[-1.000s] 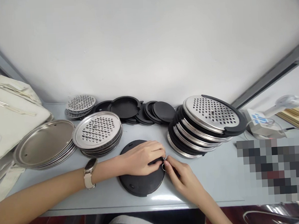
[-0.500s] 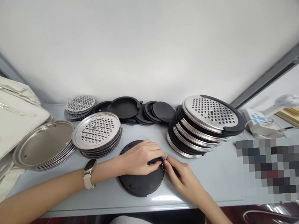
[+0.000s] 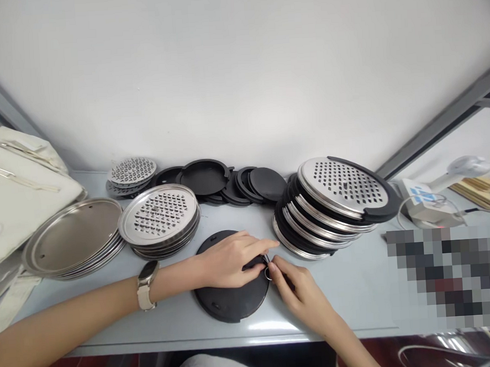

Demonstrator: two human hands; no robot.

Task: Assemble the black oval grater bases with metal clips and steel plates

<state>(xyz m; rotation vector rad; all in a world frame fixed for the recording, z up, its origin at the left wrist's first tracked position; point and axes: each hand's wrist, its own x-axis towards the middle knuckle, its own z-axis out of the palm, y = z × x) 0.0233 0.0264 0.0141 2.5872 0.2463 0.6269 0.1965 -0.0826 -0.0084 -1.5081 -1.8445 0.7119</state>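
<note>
A black round disc (image 3: 236, 303) with a raised rim and small holes lies flat on the table in front of me. My left hand (image 3: 233, 257) lies over the disc, its fingers curled on the right side of it, with the index finger stretched out to the right. At the disc's right edge, my right hand (image 3: 290, 280) pinches a small metal ring (image 3: 268, 274) between thumb and index finger. The two hands are close together there. Part of the disc and whatever sits under the left fingers are hidden.
Stacked metal grater plates (image 3: 159, 216) and plain metal plates (image 3: 76, 238) stand to the left. A tall stack of black-rimmed graters (image 3: 347, 185) is on the right. Black round parts (image 3: 205, 177) line the wall. A white bag (image 3: 20, 175) sits far left, a white device (image 3: 429, 205) right.
My left index finger has lifted away from the ring and straightened to the right. My right hand keeps its pinch on the ring, and the disc has not visibly moved.
</note>
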